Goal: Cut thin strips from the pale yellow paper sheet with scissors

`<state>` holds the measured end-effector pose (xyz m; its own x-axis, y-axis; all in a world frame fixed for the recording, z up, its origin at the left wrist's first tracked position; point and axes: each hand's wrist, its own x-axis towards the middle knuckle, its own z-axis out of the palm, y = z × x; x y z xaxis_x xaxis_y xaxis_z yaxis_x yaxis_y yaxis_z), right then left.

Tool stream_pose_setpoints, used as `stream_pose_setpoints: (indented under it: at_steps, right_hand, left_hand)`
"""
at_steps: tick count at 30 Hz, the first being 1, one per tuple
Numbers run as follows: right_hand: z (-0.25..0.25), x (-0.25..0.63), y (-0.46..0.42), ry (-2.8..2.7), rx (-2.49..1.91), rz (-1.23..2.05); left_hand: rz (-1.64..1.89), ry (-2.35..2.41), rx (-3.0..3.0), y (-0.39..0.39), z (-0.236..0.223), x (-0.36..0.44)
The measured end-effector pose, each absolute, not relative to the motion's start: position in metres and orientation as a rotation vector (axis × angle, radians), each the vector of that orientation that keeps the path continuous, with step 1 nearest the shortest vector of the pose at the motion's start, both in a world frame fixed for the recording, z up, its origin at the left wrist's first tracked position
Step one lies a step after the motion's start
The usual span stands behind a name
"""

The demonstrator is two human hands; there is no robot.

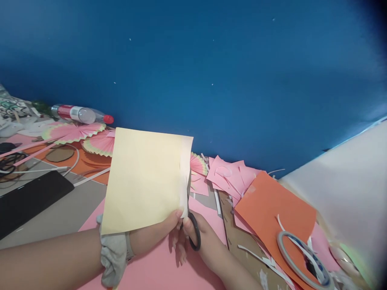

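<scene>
Hands at squarish, pale yellow, white-edged paper

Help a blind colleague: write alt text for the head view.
The left hand holds a pale yellow sheet with a white strip along its right edge, where the right hand holds black-handled scissors; pink sheets and an orange sheet lie nearby.

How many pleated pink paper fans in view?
3 visible: the first fan in front of the bottle, the second fan just left of the yellow sheet, the third fan showing past its right edge. The sheet may hide more.
</scene>
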<state>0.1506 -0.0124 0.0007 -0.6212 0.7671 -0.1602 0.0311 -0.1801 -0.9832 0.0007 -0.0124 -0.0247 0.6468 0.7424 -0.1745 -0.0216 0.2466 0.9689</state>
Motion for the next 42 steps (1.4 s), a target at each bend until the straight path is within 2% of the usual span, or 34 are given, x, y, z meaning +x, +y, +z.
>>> stream_pose_setpoints:
  at_steps: [22,37,42]
  right_hand:
    - [0.006,0.146,-0.013,-1.547,-0.992,1.795]
    - [-0.001,0.148,-0.012,-1.494,-0.873,1.849]
    - [0.000,0.147,-0.012,-1.489,-0.893,1.859]
  left_hand:
    - [0.608,0.683,1.113,-0.012,-0.033,0.001]
    - [0.661,0.912,1.187,-0.012,-0.027,0.002]
    - [0.720,0.932,1.227,-0.011,-0.039,0.000]
